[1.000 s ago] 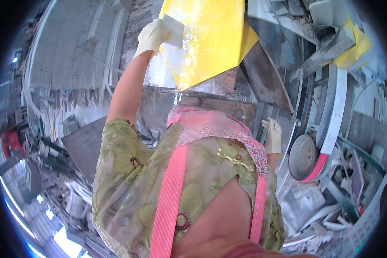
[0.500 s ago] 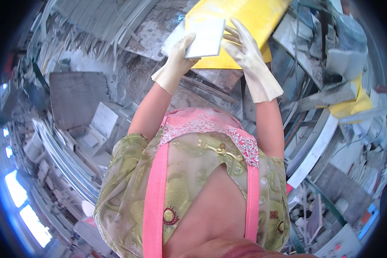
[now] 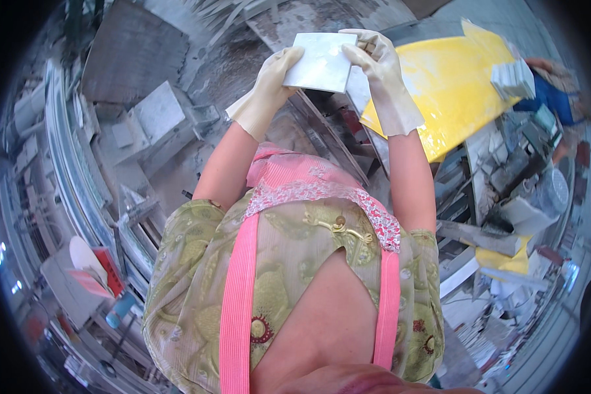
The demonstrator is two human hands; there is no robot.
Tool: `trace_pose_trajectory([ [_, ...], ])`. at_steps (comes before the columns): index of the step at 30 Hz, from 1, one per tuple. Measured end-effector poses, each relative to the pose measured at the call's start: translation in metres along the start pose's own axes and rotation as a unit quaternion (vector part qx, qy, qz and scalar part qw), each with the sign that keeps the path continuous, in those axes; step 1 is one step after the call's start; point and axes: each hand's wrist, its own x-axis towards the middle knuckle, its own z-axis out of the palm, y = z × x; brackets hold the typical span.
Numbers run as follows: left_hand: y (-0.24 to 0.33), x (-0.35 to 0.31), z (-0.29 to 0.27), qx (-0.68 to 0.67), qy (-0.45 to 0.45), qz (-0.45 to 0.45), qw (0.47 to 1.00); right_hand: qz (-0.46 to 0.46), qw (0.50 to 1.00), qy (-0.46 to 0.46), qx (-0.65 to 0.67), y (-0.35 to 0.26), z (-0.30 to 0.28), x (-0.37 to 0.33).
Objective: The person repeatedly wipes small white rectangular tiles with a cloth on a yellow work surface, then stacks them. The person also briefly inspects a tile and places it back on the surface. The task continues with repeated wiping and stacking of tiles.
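Fingers on both our hands are closed on one square white tile [image 3: 322,62], which we hold up in front of us, off any surface. Our left hand [image 3: 269,82] pinches its left edge, thumb over the top face. Our right hand [image 3: 379,69] has its thumb at the right edge, with the other fingers curled close by that corner. We wear pale cream rubber gloves that end in loose cuffs below the wrist.

We see a thin, flat tile, its face a soft bluish white with faint lighter and darker patches, its near edge showing as a narrow line. It tips slightly toward our view.

Beyond it lies a grey, blotched board [image 3: 322,20]. To our right a bright yellow sheet [image 3: 433,85] spreads out, streaked with whitish wet-looking smears, and a small stack of white pieces [image 3: 512,80] sits near its far end.

Around us the workshop is crowded and dusty: a dark grey panel [image 3: 134,56] and a pale block [image 3: 157,115] to the left, long metal rails [image 3: 79,177] below them, and a crumpled yellow piece [image 3: 509,256] among scraps on the right.
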Motion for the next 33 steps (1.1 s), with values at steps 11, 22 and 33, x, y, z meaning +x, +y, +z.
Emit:
trace_pose_trajectory([
  [11,0.049,-0.021,-0.043,0.008,0.161,0.124,0.979,0.132,0.987,-0.068,0.057,0.044,0.077,0.037],
  [22,0.036,-0.018,-0.03,-0.132,0.238,0.079,0.959,0.002,0.993,0.032,-0.112,0.056,0.101,0.052],
  [33,0.029,-0.015,-0.028,-0.09,0.142,0.112,0.979,0.027,0.996,0.08,-0.036,0.058,0.072,0.057],
])
